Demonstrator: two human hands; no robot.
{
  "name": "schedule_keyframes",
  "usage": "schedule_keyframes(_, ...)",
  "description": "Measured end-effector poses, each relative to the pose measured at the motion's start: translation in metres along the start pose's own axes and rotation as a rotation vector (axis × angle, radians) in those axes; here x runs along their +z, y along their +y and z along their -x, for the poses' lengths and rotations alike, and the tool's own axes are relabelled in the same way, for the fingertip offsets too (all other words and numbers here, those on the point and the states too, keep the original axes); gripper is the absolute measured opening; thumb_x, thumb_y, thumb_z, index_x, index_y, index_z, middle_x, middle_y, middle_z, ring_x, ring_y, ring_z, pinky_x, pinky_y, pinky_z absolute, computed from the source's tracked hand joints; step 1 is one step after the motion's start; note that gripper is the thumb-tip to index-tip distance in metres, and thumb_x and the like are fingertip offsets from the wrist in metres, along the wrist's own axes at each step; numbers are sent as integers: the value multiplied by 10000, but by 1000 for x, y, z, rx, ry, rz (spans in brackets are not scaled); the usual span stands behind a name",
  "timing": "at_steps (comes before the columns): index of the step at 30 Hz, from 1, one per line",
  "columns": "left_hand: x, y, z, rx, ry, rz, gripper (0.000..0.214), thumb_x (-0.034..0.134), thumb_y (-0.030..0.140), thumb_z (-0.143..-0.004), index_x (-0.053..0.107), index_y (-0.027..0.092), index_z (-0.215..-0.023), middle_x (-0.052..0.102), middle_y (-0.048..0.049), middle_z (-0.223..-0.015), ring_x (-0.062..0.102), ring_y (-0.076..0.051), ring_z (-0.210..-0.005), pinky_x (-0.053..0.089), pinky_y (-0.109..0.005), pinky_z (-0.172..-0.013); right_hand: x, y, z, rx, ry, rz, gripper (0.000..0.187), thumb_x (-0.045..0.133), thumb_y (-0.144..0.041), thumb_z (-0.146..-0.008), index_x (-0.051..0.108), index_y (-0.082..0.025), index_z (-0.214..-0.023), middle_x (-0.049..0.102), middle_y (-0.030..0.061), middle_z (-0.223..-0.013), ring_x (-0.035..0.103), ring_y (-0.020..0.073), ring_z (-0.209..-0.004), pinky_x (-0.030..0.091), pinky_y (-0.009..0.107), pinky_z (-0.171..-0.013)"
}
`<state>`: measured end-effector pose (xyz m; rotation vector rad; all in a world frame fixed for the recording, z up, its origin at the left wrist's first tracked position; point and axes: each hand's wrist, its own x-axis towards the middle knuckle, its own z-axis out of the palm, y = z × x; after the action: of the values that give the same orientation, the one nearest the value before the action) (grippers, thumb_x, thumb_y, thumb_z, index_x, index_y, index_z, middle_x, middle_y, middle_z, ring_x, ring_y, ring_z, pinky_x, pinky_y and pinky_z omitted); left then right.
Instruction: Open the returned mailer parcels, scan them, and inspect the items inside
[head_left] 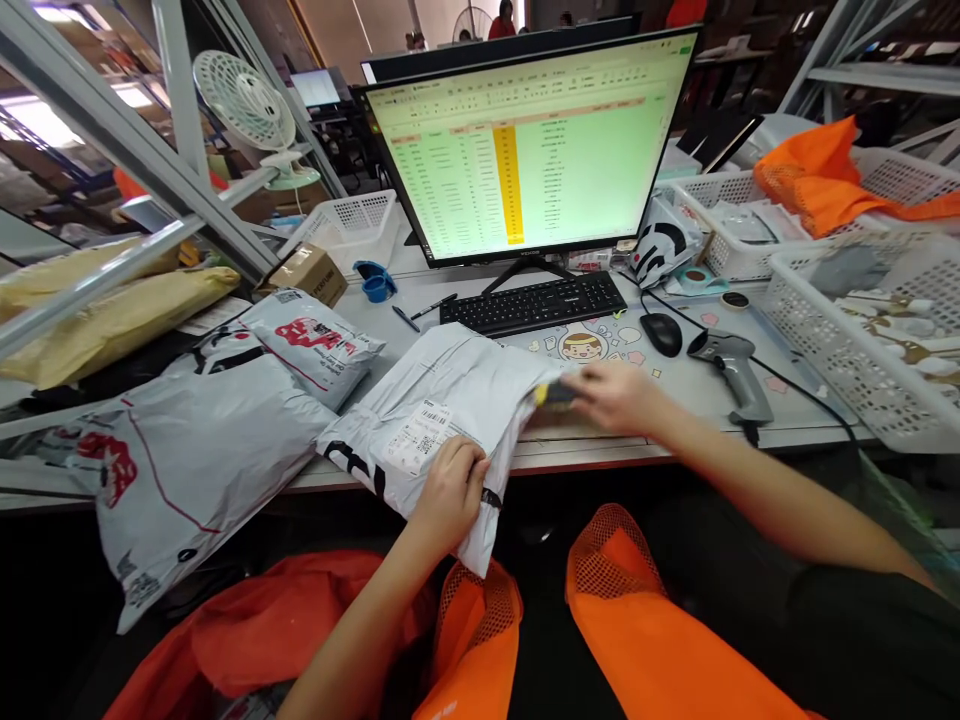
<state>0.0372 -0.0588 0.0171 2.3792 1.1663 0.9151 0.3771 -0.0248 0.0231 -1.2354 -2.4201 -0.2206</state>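
A white plastic mailer bag with a printed shipping label lies at the desk's front edge, one corner hanging over. My left hand grips its near side, fingers curled into the plastic beside the label. At the bag's right edge, my right hand is closed around a dark utility knife with a yellow part; motion blurs it a little. The knife's tip is at the bag's edge; whether it has gone through the plastic I cannot tell.
Other mailers lie to the left, near a cardboard box. A monitor, keyboard, mouse and barcode scanner stand behind and right. White baskets line the right side; a fan hangs left.
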Motion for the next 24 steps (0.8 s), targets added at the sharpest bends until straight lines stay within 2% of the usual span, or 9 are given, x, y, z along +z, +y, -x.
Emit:
schedule_keyframes(3,-2,0,0,-20,-40,43,222,396,206,-1025,536,221,-853,600,-59,-872,592,-207,-851,506,-349,-777,-14,59,20,387,50,153,449,512,-449,-999,722,-185,-1295,687,133,-1078,636,254,-875,481,354,-737)
schedule_keyframes(5,1,4,-12,-25,-46,1,218,385,214,-1028,537,214,-872,606,-63,-875,601,-208,-840,510,-350,-770,-20,76,35,530,106,156,461,522,-473,-995,722,-190,-1299,680,124,-1104,646,264,-916,491,361,-767)
schedule_keyframes(9,27,27,-69,-22,-106,-306,183,507,323,-994,595,162,-991,668,-126,-961,639,-293,-960,507,-422,-846,-12,60,54,556,157,61,473,511,-473,-1012,696,-182,-1336,674,116,-1120,659,260,-982,511,356,-861)
schedule_keyframes(12,51,44,-113,-35,-266,-505,383,591,471,-954,617,113,-1086,679,-180,-1048,658,-350,-997,507,-433,-816,3,47,63,681,160,126,468,502,-444,-1013,695,-155,-1326,674,145,-1137,657,283,-980,515,376,-853)
schedule_keyframes(14,60,45,-125,-34,-373,-559,577,659,519,-907,564,82,-1270,663,-208,-1145,668,-361,-1003,508,-414,-782,12,47,71,772,101,169,461,503,-425,-1010,691,-143,-1322,676,164,-1128,655,302,-968,514,395,-830)
schedule_keyframes(16,62,36,-123,-16,-450,-573,709,686,510,-893,477,71,-1410,643,-220,-1203,668,-359,-1031,510,-400,-794,18,48,79,841,16,198,455,513,-405,-1003,686,-126,-1317,676,186,-1103,652,329,-964,512,427,-825)
schedule_keyframes(19,55,13,-104,68,-502,-566,665,646,469,-933,471,90,-1451,633,-197,-1205,660,-327,-1064,515,-378,-844,22,44,74,869,1,201,429,541,-382,-985,701,-116,-1281,662,214,-1138,628,378,-1051,488,501,-903)
schedule_keyframes(22,46,-16,-85,210,-496,-530,623,612,469,-954,486,158,-1478,617,-151,-1164,656,-275,-998,527,-353,-829,20,35,35,780,94,1,411,528,-392,-991,710,-142,-1262,664,185,-1214,606,344,-1134,455,465,-996)
schedule_keyframes(24,39,-36,-77,324,-489,-480,582,576,483,-969,513,200,-1474,611,-122,-1102,642,-246,-926,532,-353,-818,19,33,-7,758,53,-235,416,515,-425,-999,703,-162,-1260,684,155,-1212,611,299,-1117,451,397,-980)
